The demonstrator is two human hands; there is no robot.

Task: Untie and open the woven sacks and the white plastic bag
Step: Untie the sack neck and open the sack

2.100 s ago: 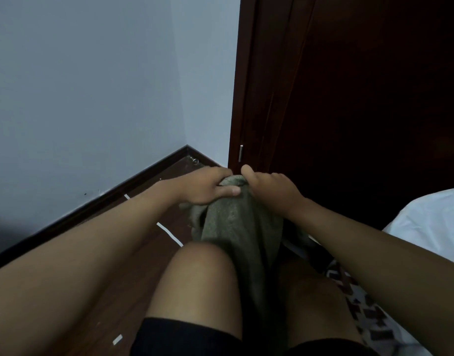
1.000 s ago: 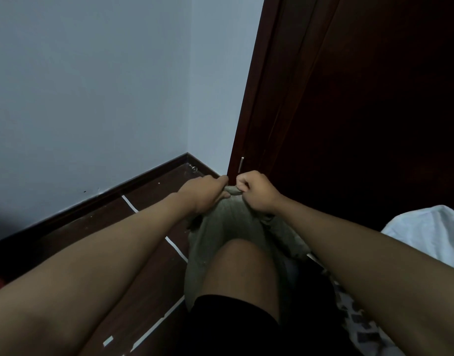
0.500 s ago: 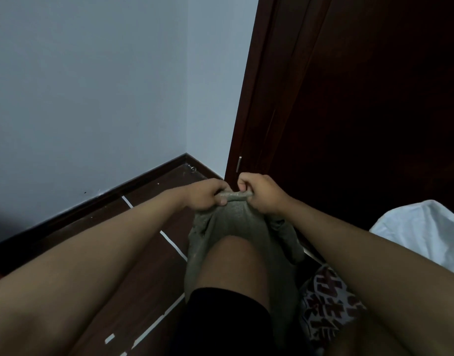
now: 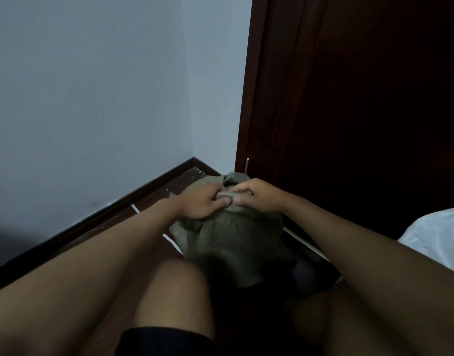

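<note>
Both hands have shifted from gripping a rolled edge with closed fists to working at the bunched mouth of the woven sack [image 4: 233, 235], with more loose fabric now standing up beyond them. Left hand [image 4: 204, 201] and right hand [image 4: 258, 196] meet thumb to thumb, fingers curled and pinching the gathered cloth. That sack (dull olive) stands on the dark wooden floor [image 4: 154, 201] just beyond the bare knee [image 4: 179, 283], near the door frame [image 4: 261, 111]. White fabric [image 4: 436, 240] lies at right.

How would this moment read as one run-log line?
left hand: grips sack top | right hand: grips sack top | woven sack: on floor
</note>
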